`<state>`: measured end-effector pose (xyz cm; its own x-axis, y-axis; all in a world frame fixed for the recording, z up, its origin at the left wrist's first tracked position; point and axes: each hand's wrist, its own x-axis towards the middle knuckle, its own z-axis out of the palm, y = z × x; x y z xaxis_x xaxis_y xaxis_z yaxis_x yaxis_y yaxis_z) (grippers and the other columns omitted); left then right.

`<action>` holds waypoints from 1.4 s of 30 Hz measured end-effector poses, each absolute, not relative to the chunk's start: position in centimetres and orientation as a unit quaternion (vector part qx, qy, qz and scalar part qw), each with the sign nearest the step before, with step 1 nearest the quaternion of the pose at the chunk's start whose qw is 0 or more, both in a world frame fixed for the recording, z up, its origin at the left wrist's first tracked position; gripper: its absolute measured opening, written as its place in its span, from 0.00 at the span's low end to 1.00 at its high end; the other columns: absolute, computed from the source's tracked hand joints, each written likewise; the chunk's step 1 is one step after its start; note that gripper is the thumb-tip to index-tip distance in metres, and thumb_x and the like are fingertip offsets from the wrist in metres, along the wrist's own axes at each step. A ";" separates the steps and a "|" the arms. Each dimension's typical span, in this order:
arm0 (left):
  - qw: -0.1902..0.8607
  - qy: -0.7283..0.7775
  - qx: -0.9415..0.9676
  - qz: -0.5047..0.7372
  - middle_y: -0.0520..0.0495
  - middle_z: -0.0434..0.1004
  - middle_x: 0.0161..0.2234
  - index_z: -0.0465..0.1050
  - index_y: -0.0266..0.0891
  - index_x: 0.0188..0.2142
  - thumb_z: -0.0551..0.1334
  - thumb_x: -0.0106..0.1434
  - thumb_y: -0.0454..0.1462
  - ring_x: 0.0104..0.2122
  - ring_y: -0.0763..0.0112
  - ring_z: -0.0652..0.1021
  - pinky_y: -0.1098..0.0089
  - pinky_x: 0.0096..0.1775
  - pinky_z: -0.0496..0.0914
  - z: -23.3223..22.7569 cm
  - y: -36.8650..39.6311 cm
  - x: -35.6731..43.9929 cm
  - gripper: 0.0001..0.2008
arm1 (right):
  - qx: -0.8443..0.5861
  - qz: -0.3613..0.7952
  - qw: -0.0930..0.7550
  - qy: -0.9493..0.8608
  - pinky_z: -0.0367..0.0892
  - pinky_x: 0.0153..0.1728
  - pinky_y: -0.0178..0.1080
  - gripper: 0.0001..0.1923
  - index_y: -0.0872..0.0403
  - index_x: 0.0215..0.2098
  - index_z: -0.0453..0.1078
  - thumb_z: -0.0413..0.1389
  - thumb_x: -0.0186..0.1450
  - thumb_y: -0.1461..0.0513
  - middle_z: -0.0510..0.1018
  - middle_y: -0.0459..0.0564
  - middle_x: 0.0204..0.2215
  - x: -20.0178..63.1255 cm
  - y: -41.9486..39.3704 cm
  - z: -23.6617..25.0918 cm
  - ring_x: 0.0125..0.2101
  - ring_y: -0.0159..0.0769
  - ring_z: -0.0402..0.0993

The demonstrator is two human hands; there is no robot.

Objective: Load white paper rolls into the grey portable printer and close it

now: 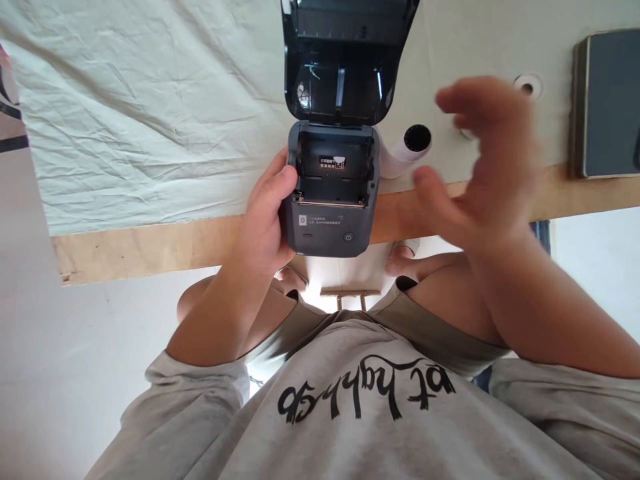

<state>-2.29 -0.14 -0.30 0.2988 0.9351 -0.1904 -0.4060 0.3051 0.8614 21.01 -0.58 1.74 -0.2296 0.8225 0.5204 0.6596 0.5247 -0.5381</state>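
Observation:
A dark grey label printer is held over the table's front edge, its glossy black lid swung up and away from me. Its paper bay shows a small label with print, and no roll lies in it. My left hand grips the printer's left side, thumb on the rim. To the right, my right hand is raised with fingers and thumb apart, slightly blurred, touching nothing. Between that hand and the printer is a white cylindrical object with a black dotted end, partly hidden by the printer.
A pale creased cloth covers the table, leaving a bare wooden front edge. Behind my right hand lies a small white roll. A dark flat box with a metallic rim sits at the far right.

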 end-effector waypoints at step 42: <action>0.731 0.367 0.333 0.469 0.49 0.80 0.41 0.74 0.44 0.42 0.58 0.63 0.49 0.40 0.65 0.80 0.65 0.39 0.77 0.3 0.0 -2.2 0.15 | -0.511 0.575 0.413 -0.487 0.74 0.33 0.38 0.24 0.38 0.50 0.65 0.63 0.57 0.57 0.69 0.44 0.36 20.4 -1.2 1.6 0.33 0.32 0.71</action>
<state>-2.23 -0.03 0.30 0.2902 0.9302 -0.2247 -0.4409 0.3384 0.8313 20.45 -1.20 1.63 -0.1368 0.9733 -0.1844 0.0221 -0.1831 -0.9828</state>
